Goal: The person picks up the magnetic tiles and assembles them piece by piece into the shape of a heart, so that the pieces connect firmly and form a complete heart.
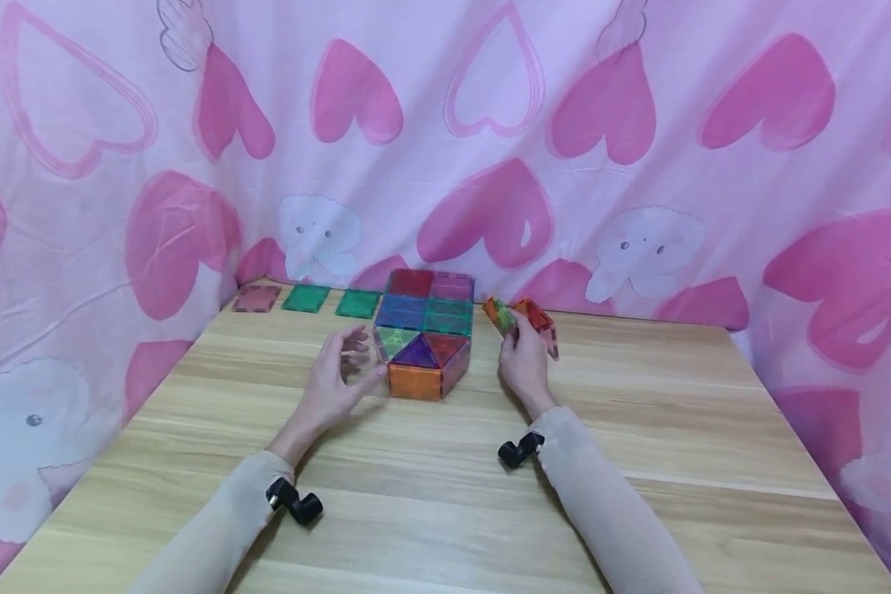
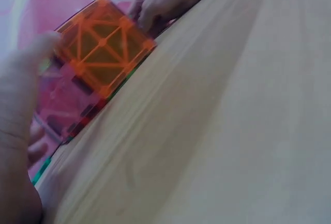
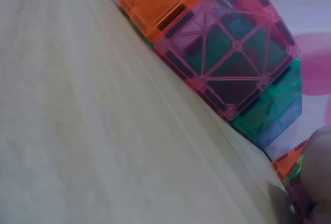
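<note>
A box-like build of translucent magnetic tiles (image 1: 426, 312) stands on the table, with an orange square tile (image 1: 415, 383) on its front and a pink square tile (image 3: 237, 45) on its right front side. A purple triangle tile (image 1: 416, 352) lies on top. My left hand (image 1: 332, 379) is at the build's left side, fingers spread and loosely bent, thumb near the front corner; contact is unclear. To the right of the build, my right hand (image 1: 525, 367) pinches small magnetic tiles in orange and green (image 1: 500, 313). Orange and red tiles (image 1: 536, 317) show just past its fingers.
A pink square tile (image 1: 256, 299) and two green tiles, one of them the green tile (image 1: 307, 298), lie flat in a row at the back left. Behind the table (image 1: 638, 495) hangs a pink curtain (image 1: 386, 181) with hearts.
</note>
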A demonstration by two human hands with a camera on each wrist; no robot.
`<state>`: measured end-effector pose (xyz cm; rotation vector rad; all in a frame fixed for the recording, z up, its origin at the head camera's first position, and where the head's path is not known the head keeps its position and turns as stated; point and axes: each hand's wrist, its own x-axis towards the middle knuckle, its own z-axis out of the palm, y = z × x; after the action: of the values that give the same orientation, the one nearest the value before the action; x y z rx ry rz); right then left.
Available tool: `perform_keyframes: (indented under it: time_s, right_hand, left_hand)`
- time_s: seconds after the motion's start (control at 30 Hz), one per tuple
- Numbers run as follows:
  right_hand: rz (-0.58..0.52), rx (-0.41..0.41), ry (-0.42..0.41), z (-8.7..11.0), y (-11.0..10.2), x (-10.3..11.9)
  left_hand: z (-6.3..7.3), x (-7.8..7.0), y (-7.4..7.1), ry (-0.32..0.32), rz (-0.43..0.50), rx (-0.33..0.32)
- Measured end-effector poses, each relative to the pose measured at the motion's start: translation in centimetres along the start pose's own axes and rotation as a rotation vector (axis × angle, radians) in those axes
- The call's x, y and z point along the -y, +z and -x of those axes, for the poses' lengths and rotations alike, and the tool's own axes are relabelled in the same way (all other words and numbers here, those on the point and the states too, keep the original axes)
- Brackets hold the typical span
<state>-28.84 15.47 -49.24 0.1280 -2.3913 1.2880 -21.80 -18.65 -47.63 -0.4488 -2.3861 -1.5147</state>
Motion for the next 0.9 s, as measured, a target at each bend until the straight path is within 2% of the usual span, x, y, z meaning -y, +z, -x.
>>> perform_keyframes:
  time_s: [0.07, 0.13, 0.23, 0.33, 0.47, 0.63, 0.77, 0.9]
  right_hand:
    - [0.006, -0.010, -0.027, 0.0, 0.0, -0.3]
    - [0.011, -0.017, -0.042, 0.0, 0.0, -0.9]
    - [0.014, -0.004, -0.041, 0.6, -0.5, -0.9]
    - [0.027, -0.011, -0.042, 1.6, -1.0, -0.8]
    - [0.031, -0.001, -0.032, 3.7, -2.6, 0.3]
    - [0.010, 0.080, 0.012, 6.9, -6.0, 1.3]
    - [0.006, 0.134, 0.018, 9.5, -8.7, 0.8]
    - [-0.046, 0.195, 0.004, 11.5, -11.5, -0.2]
  left_hand:
    - [-0.6, 0.6, -0.6, 0.052, 0.028, -0.056]
    - [-1.5, 1.7, -1.3, 0.097, 0.013, -0.097]
    - [-2.9, 3.4, -2.6, 0.140, -0.102, -0.116]
    - [-3.9, 4.7, -3.9, 0.169, -0.237, -0.100]
    - [-5.1, 5.6, -4.9, 0.181, -0.342, -0.056]
    - [-6.1, 6.1, -5.0, 0.171, -0.400, 0.042]
    - [-6.5, 6.3, -5.0, 0.174, -0.445, 0.128]
    - [-7.1, 6.5, -4.9, 0.173, -0.493, 0.214]
